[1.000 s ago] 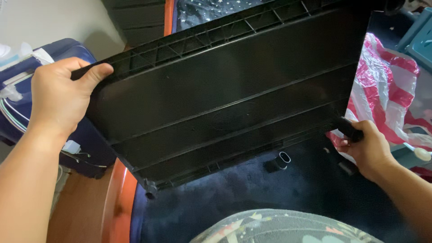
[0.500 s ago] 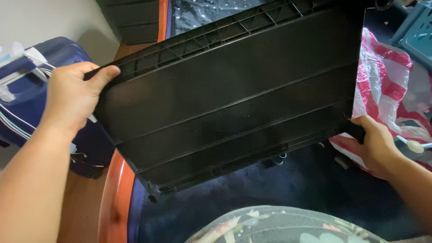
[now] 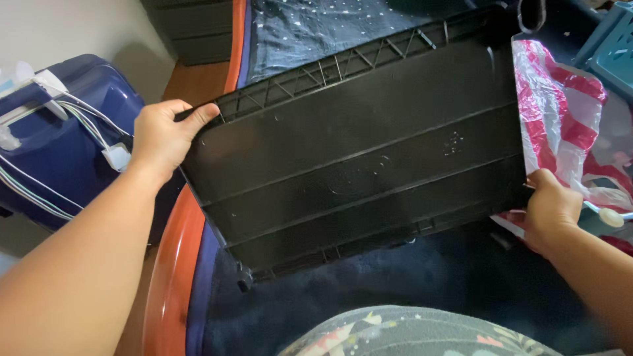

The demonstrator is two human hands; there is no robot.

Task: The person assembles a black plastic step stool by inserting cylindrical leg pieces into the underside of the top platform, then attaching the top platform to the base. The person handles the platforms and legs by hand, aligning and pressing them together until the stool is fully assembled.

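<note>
Both hands grip a black ribbed plastic panel (image 3: 356, 145) over the dark blue bed (image 3: 409, 290): left hand (image 3: 161, 138) closed on its upper-left corner, right hand (image 3: 547, 211) now pinching the lower-right edge, higher than before. The panel has tilted flatter toward the camera.

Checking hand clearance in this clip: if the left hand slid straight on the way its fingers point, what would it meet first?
The left hand points right, along the black panel it grips; it would meet the panel's ribbed top edge first. Depth is unclear.
</note>
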